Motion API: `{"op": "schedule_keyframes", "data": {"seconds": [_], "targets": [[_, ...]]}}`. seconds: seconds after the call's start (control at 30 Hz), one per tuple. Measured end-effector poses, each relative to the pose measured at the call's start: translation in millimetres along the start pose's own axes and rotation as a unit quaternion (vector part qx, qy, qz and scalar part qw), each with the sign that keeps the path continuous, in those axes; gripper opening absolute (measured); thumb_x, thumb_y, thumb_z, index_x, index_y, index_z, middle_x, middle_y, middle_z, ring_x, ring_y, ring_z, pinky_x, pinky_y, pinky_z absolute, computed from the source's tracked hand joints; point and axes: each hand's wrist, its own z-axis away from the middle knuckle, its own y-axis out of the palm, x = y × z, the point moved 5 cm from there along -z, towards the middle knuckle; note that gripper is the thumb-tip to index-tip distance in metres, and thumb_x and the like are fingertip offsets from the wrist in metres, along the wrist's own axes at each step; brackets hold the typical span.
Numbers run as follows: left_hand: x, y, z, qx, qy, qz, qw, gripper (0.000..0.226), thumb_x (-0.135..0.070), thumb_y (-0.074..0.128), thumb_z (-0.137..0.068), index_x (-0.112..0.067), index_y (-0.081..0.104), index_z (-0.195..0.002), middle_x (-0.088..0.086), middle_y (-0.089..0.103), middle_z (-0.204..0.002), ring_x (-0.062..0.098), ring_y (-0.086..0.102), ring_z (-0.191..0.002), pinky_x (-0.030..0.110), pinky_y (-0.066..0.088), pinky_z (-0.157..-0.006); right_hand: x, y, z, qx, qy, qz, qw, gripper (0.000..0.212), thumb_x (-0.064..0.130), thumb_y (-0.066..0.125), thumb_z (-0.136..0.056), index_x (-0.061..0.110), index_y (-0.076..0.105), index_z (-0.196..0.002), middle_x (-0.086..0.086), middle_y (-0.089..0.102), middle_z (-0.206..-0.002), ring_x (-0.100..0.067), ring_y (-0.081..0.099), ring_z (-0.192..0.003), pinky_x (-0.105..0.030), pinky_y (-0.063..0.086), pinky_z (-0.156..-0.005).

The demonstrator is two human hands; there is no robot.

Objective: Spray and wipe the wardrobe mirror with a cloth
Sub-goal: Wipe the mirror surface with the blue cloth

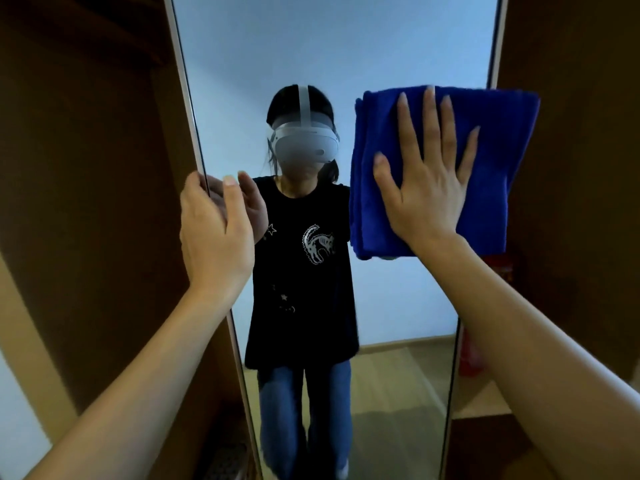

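The tall wardrobe mirror (398, 306) fills the middle of the head view, framed by a thin pale edge. A folded blue cloth (498, 161) lies flat against the glass at its upper right, overlapping the right edge. My right hand (427, 188) presses on the cloth with fingers straight and spread. My left hand (214, 233) grips the mirror's left edge, thumb on the glass side and fingers curled behind the door. No spray bottle is in view.
Brown wardrobe panels (86, 168) stand on both sides of the mirror door. The glass reflects a person in a headset, a pale wall and a wooden floor. A red object (502, 268) shows beside the right edge under the cloth.
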Motion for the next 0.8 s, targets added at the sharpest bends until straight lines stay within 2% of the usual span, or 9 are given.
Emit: {"op": "schedule_keyframes", "data": {"seconds": [0.07,0.1,0.17,0.2,0.27,0.37,0.53,0.63,0.8], "targets": [[-11.0,-0.7,-16.1,0.001,-0.012,-0.001,1.0,0.048,-0.047,0.033,-0.099,-0.008,0.047,-0.124,0.005,0.058,-0.113,0.012,0.057,-0.099,0.01,0.041,-0.075,4.3,-7.1,-23.7,0.005,0.0,0.002,1.0,0.064,0.053,0.024,-0.099,0.028,0.007,-0.156,-0.002,0.006,-0.164,-0.021,0.002,-0.151,-0.054,-0.002,-0.119],[-15.7,-1.0,-23.1,0.003,-0.014,-0.008,1.0,0.054,-0.049,0.032,-0.099,-0.008,0.043,-0.132,0.007,0.056,-0.123,0.016,0.055,-0.112,0.015,0.043,-0.088,5.5,-8.5,-27.5,0.009,0.001,0.003,1.0,0.064,0.054,0.023,-0.099,0.028,0.007,-0.156,-0.002,0.006,-0.164,-0.021,0.002,-0.151,-0.054,-0.003,-0.119],[-29.0,-2.1,-32.7,0.006,-0.017,-0.039,0.999,0.064,-0.049,0.031,-0.1,-0.008,0.024,-0.149,0.009,0.035,-0.151,0.021,0.033,-0.14,0.027,0.028,-0.113,5.7,-6.7,-22.4,0.013,0.0,0.001,1.0,0.064,0.054,0.023,-0.099,0.027,0.008,-0.156,-0.004,0.007,-0.164,-0.022,0.002,-0.151,-0.055,-0.002,-0.119],[-37.8,-2.7,-35.4,0.006,-0.009,-0.056,0.998,0.065,-0.046,0.032,-0.101,-0.008,0.016,-0.152,0.008,0.021,-0.159,0.02,0.019,-0.146,0.027,0.018,-0.116,5.3,-4.4,-15.5,0.015,-0.002,-0.001,1.0,0.064,0.054,0.023,-0.099,0.027,0.008,-0.155,-0.004,0.007,-0.164,-0.022,0.002,-0.151,-0.055,-0.002,-0.119],[-61.3,-0.8,-38.8,0.005,0.041,-0.068,0.997,0.064,-0.04,0.032,-0.102,-0.008,0.013,-0.153,0.007,0.01,-0.161,0.017,0.007,-0.148,0.032,0.013,-0.119,3.6,0.0,-3.6,0.022,-0.012,-0.004,1.0,0.065,0.054,0.024,-0.098,0.029,0.006,-0.155,-0.002,0.005,-0.163,-0.02,0.001,-0.151,-0.055,-0.001,-0.119],[-99.6,16.4,-39.0,0.055,0.148,-0.069,0.985,0.059,-0.035,0.035,-0.101,-0.008,0.02,-0.152,0.004,0.015,-0.161,0.012,0.009,-0.148,0.035,0.017,-0.121,-0.7,-1.5,-8.0,0.035,-0.03,0.0,0.999,0.065,0.055,0.026,-0.097,0.031,0.005,-0.154,0.003,0.002,-0.162,-0.018,0.001,-0.15,-0.054,-0.001,-0.12],[-160.0,59.8,-37.2,0.156,0.312,-0.076,0.934,0.053,-0.022,0.044,-0.099,-0.007,0.032,-0.149,0.007,0.025,-0.158,0.015,0.016,-0.148,0.044,0.022,-0.119,-13.8,-24.4,-77.2,0.043,-0.029,0.008,0.999,0.065,0.055,0.025,-0.098,0.032,0.001,-0.154,0.0,0.002,-0.164,-0.018,-0.002,-0.15,-0.051,-0.005,-0.119],[-184.0,88.0,-43.3,0.193,0.342,-0.116,0.912,0.058,-0.022,0.04,-0.099,-0.009,0.022,-0.152,0.006,0.018,-0.161,0.013,0.008,-0.149,0.04,0.016,-0.121,-17.5,-40.2,-127.7,0.038,-0.04,0.022,0.998,0.065,0.054,0.024,-0.1,0.029,0.001,-0.155,-0.002,0.0,-0.164,-0.018,-0.003,-0.151,-0.05,-0.006,-0.12],[-194.0,111.8,-55.3,0.184,0.352,-0.169,0.902,0.064,-0.024,0.036,-0.096,-0.01,0.013,-0.153,0.005,0.011,-0.162,0.013,0.004,-0.149,0.036,0.012,-0.121,-16.3,-43.9,-140.1,0.041,-0.069,0.019,0.997,0.064,0.044,0.03,-0.102,0.025,-0.001,-0.155,-0.003,-0.004,-0.164,-0.019,-0.009,-0.15,-0.05,-0.007,-0.12]]}}
